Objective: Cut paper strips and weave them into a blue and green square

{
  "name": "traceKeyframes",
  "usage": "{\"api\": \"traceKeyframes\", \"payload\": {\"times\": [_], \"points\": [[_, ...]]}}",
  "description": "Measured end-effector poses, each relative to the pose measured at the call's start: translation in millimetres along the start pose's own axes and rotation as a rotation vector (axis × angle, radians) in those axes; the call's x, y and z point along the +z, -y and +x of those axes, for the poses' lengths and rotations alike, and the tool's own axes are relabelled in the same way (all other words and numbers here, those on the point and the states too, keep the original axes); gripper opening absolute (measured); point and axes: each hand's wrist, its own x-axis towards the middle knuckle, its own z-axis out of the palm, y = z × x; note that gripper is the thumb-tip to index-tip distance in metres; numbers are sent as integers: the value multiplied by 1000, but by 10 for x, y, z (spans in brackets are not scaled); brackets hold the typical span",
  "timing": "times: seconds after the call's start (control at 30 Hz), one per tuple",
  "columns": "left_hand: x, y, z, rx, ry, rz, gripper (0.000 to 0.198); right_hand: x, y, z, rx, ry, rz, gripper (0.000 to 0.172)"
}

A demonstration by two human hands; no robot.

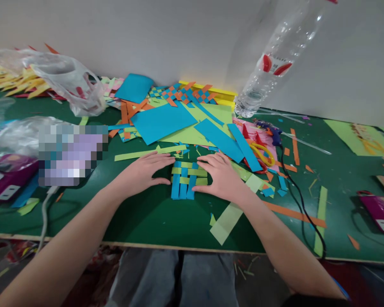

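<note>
Left hand (144, 172) is curving at the left edge of a small woven piece (184, 172), thumb and fingers well parted, apparently gripping nothing. Right hand (222, 179) is spreading likewise, fingers and thumb seemingly touching the right side. Piece is lying on the green table (141, 226) between them.

Progress, judged: about midway. Green strips (201, 172) are already crossing blue strips (175, 192) in the upper part; lower blue ends are lying uncrossed, green ends jutting out right.

Containers: clear bottle (281, 51) is standing near the wall (179, 38), no liquid discernible. Plastic bag (70, 81) is slumping at back left; contents unclear. Blue-and-orange woven pieces (173, 94) are lying before a yellow tray (227, 98), its inside hidden.
</note>
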Motion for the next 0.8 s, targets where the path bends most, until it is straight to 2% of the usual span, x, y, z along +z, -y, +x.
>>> {"api": "traceKeyframes", "payload": {"times": [0.47, 0.67, 0.8], "points": [[41, -85, 46, 69, 16, -13, 58, 44, 38, 10, -45, 58, 13, 77], [-35, -101, 28, 29, 2, -41, 62, -147, -71, -14, -48, 94, 102, 89], [-34, -158, 28, 9, 4, -49, 68, -224, -164, -19, -53, 125, 125, 88]]}}
